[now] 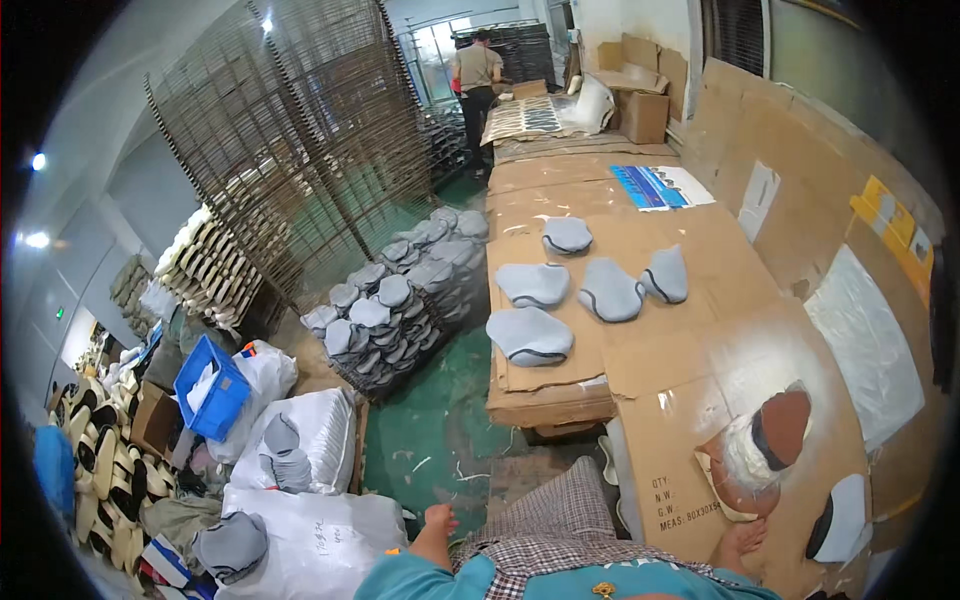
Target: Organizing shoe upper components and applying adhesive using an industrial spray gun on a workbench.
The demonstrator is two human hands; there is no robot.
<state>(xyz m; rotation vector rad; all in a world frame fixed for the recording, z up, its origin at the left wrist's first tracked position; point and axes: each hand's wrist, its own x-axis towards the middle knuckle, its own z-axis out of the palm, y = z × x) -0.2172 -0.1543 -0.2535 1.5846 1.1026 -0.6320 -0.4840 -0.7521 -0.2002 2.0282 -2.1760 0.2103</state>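
Observation:
My left hand (438,522) hangs at my side over the green floor (440,420), nothing visible in it, fingers too small to read. My right hand (742,545) rests empty on the near edge of the cardboard-covered table (680,400), fingers spread. Just beyond it lies a brown oval piece (782,428) on white fluffy material (742,462), with a white and black piece (840,518) to its right. Farther out on the cardboard lie several grey shoe-upper pieces (529,336), the nearest at the table's left edge.
A low rack stacked with grey pieces (385,310) stands on the floor at left. Tall wire racks (290,130) lean behind it. White sacks (320,430), a blue crate (212,388) and piled insoles crowd the lower left. Another person (476,80) stands far back near cardboard boxes (640,112).

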